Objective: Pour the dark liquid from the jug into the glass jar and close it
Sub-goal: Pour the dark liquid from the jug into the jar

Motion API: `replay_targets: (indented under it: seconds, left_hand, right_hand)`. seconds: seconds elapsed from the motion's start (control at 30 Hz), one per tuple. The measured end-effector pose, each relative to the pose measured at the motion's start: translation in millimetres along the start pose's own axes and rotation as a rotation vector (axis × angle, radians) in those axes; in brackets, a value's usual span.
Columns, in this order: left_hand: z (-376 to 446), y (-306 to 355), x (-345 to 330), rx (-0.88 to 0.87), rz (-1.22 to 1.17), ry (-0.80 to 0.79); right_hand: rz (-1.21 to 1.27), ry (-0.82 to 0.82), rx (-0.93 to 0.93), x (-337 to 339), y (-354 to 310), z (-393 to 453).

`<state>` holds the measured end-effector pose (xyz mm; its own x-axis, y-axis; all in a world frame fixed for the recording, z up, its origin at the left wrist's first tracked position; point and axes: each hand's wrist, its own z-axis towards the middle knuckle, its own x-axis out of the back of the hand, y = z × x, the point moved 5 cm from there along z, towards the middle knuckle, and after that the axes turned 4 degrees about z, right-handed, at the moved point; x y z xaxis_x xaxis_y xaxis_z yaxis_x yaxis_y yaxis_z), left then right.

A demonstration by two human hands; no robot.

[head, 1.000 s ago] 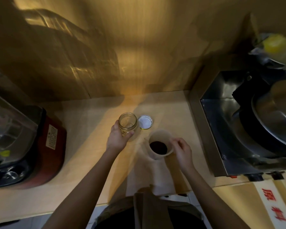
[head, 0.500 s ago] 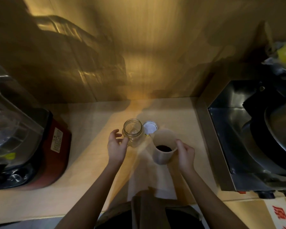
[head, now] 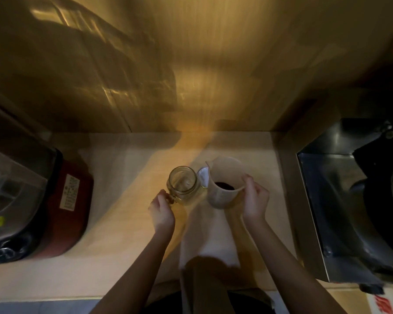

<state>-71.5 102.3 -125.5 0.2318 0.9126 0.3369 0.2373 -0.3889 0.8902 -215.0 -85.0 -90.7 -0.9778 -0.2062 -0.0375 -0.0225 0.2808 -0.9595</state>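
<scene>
An empty clear glass jar (head: 183,185) with a small side handle stands open on the pale wooden counter (head: 123,214). My left hand (head: 161,211) pinches that handle from the near left. Just right of the jar is a translucent plastic jug (head: 224,189) with dark liquid at its bottom. It is upright and looks lifted a little off the counter. My right hand (head: 254,200) grips the jug's right side and rim. The jar's round lid (head: 203,175) lies flat behind, partly hidden between jar and jug.
A red and black blender base (head: 61,205) with a clear container fills the left of the counter. A steel sink (head: 340,209) holding dark pots lies at the right. A white cloth (head: 210,239) lies under my wrists. The wall rises close behind.
My left hand slid from the jar's side to its handle. My right hand closed on the jug and raised it slightly, nearer the jar.
</scene>
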Motion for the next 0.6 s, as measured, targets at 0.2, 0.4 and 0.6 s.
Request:
replay_targets:
  seconds: [0.2,0.4,0.6]
  left_hand:
    - [1,-2,-8,0.013,0.011,0.040]
    - [4,4,-12,0.143,-0.048,0.094]
    - [20,36,-12,0.168,-0.048,0.074]
  right_hand:
    - [0.023,0.025,-0.026,3,3,1]
    - [-0.017,-0.015,0.042,3,-12,7]
    - [-0.075,-0.124,0.174,-9,-48,18]
